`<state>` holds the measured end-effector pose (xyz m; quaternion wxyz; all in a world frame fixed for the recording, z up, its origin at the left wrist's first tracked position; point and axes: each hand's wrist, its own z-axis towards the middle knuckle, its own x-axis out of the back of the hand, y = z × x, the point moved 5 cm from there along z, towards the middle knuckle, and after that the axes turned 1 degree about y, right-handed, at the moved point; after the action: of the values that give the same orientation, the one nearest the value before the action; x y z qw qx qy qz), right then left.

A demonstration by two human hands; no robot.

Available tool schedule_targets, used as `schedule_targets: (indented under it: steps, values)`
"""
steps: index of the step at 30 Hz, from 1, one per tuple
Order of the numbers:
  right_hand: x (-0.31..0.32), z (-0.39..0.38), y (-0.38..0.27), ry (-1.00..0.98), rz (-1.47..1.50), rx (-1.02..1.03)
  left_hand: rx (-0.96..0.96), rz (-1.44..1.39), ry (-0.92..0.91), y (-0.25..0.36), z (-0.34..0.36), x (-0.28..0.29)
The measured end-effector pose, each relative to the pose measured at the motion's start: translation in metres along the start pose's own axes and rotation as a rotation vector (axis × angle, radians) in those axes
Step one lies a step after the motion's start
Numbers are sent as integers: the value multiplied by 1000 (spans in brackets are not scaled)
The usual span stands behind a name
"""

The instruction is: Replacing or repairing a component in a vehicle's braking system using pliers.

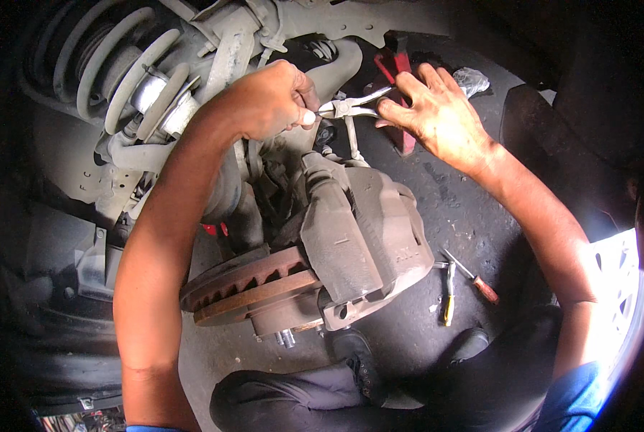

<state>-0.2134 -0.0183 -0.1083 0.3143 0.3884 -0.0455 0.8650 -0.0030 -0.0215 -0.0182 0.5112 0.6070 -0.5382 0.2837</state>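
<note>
My right hand [433, 115] grips the handles of silver pliers [342, 109], with its fingers spread along them. My left hand [282, 104] is pinched at the jaw end of the pliers; what lies between its fingers is hidden. A thin metal link [352, 137] runs down beneath the pliers toward the large grey brake caliper [365, 230], which sits over a rusty brake disc [214, 306]. A coil spring with a strut [149, 97] is at the upper left, beside my left hand.
On the dark floor [451, 209] lie a red-handled screwdriver [484, 288] and a yellow-handled tool [449, 306]. A red stand [407, 144] is behind my right hand, near crumpled plastic [472, 81]. A wheel [613, 288] is at the right; my legs are below.
</note>
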Motion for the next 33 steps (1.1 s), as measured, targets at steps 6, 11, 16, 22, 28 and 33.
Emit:
schedule_targets:
  steps: [6,11,16,22,28,33]
  values:
    - [-2,-1,1,-1,13,3,19,-10,2,1,0,0]
    - [-6,0,1,76,71,37,22,-9,-1,2,-1,-1]
    - [-4,3,1,123,81,-52,57,-1,-8,2,-1,1]
    - [-12,2,5,48,79,-110,79,-10,0,1,0,0]
    - [-16,0,6,84,68,-117,49,95,35,5,-2,0]
    - [-14,1,5,68,98,-128,69,95,36,8,-3,1]
